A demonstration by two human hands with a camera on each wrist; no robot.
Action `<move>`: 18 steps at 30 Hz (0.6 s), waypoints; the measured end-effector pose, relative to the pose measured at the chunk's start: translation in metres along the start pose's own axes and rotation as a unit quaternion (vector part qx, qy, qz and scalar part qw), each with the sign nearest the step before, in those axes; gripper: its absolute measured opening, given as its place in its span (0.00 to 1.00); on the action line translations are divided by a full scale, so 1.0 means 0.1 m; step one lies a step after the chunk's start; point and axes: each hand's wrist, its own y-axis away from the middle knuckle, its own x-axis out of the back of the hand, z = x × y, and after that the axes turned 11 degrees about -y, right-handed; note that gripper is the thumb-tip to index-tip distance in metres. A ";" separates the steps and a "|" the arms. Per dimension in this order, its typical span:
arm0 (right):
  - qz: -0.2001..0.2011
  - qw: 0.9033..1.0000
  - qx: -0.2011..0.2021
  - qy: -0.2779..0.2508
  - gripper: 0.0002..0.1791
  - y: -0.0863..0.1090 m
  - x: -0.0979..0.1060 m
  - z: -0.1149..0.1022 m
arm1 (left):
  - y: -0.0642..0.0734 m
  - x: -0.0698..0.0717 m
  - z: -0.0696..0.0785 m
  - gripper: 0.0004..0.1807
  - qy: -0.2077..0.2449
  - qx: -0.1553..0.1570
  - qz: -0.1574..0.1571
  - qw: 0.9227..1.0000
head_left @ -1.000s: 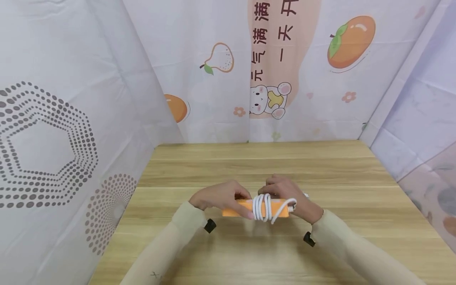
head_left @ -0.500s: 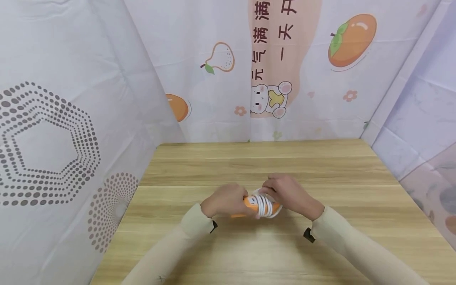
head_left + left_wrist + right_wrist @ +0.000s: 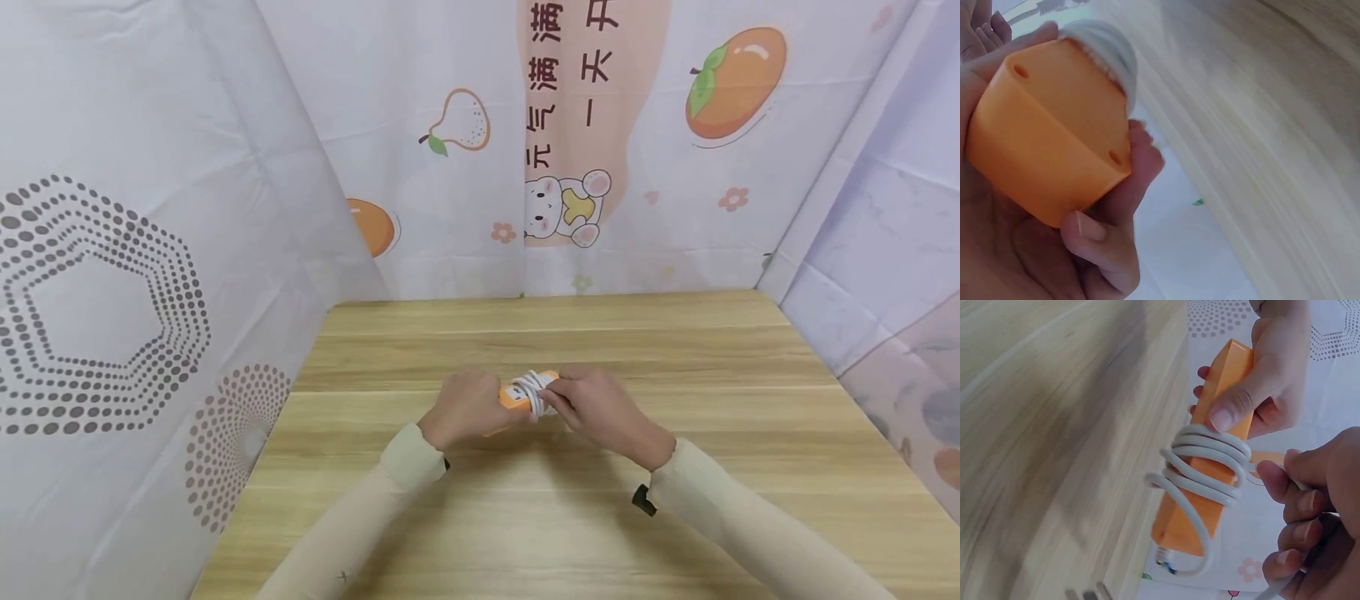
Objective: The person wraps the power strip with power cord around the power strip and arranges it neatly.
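An orange power strip (image 3: 513, 398) is held over the table, tilted so its right end points farther away. White cord (image 3: 531, 390) wraps it in several loops. My left hand (image 3: 468, 407) grips the strip's left end, thumb across one face in the right wrist view. In the left wrist view the orange end (image 3: 1029, 150) with two small holes sits among the fingers. My right hand (image 3: 600, 412) is close against the loops. The right wrist view shows its thumb and forefinger pinching the free cord (image 3: 1252, 467), which trails down through the other fingers (image 3: 1300, 531).
Beneath both hands lies a wood-grain table (image 3: 555, 533). A white curtain with printed fruit (image 3: 457, 200) hangs behind its far edge, and patterned cloth (image 3: 97, 317) stands along the left side. Blurred grey prong shapes (image 3: 1089, 594) show at the right wrist view's lower edge.
The power strip has moved farther away and turned from level to tilted, its right end farther off. My right hand has come from behind the strip round to its near side with the cord.
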 end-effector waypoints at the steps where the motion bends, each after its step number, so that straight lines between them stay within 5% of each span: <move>1: 0.000 1.000 0.000 0.002 0.11 0.00 0.00 0.00 | 0.00 -0.01 -0.01 0.32 0.000 0.001 0.013 1.000; 8: -0.017 1.000 -0.021 -0.012 0.09 -0.01 0.01 -0.06 | 0.00 -0.03 -0.02 0.31 0.002 0.026 0.083 0.996; 18: -0.025 0.999 0.016 -0.023 0.07 -0.01 0.00 -0.11 | -0.01 -0.05 -0.01 0.34 0.083 0.048 0.078 0.992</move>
